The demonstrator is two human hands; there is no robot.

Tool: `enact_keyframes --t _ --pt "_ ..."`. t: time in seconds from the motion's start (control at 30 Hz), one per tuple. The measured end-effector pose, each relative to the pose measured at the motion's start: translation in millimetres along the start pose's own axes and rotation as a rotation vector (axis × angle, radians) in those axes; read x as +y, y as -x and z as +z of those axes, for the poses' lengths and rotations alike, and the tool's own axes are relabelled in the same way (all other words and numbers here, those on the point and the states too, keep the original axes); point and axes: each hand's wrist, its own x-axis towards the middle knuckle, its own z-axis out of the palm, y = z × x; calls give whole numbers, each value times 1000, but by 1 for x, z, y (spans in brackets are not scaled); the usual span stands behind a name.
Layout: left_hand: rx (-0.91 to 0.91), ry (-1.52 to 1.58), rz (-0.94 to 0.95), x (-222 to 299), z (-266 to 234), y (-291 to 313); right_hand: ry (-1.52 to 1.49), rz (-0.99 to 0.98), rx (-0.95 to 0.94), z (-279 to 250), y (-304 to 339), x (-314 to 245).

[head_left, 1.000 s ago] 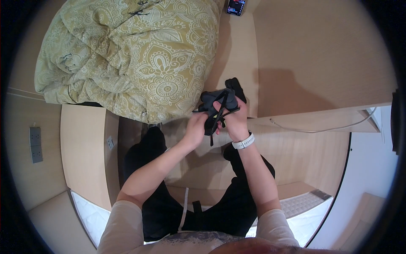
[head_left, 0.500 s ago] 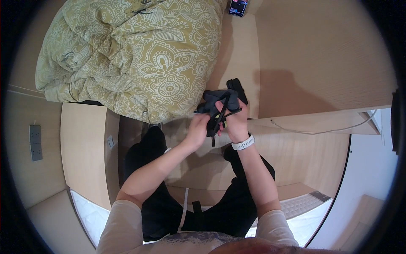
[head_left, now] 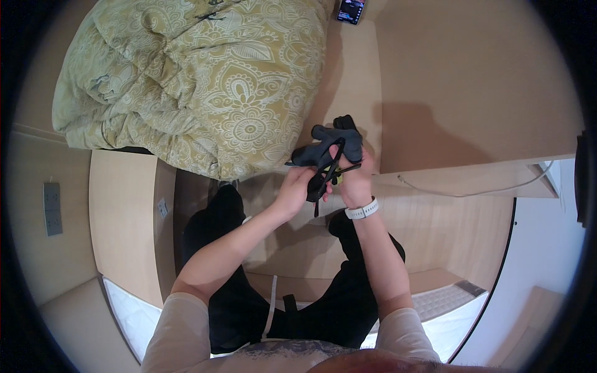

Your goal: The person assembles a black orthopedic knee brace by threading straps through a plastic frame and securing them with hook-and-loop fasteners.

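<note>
Both hands meet in front of the person's chest, above the edge of a pale wooden desk, and between them they hold a dark grey cloth and a pair of black glasses. The left hand has its fingers curled around the lower part of the glasses frame, where it touches the cloth's underside. The right hand, with a white watch on its wrist, grips the cloth with closed fingers, the thumb pressed against the fabric near the frame. The cloth bunches up over the right hand's fingertips and spreads toward the left, covering part of the glasses; one thin black temple arm sticks out to the right and another hangs down between the wrists. To the left of the hands, a rumpled yellow-green paisley quilt lies heaped on the bed and reaches close to the cloth without clearly touching it. A phone with a lit screen rests at the far edge of the desk, well apart from the hands. A thin cable runs along the desk's near edge to the right.
</note>
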Motion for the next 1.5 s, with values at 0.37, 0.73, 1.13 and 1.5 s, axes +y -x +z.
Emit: enact_keyframes --t 0.37,0.73,1.13,1.5 --pt "51 -27 2 8 2 0 58 -56 -90 -15 -9 -12" --pt "68 3 -13 8 1 3 190 91 -295 -8 -9 -19" --pt "48 -19 59 6 -1 3 68 283 -213 1 0 -12" --pt "17 -9 25 -5 -5 0 47 96 -62 -1 0 -1"
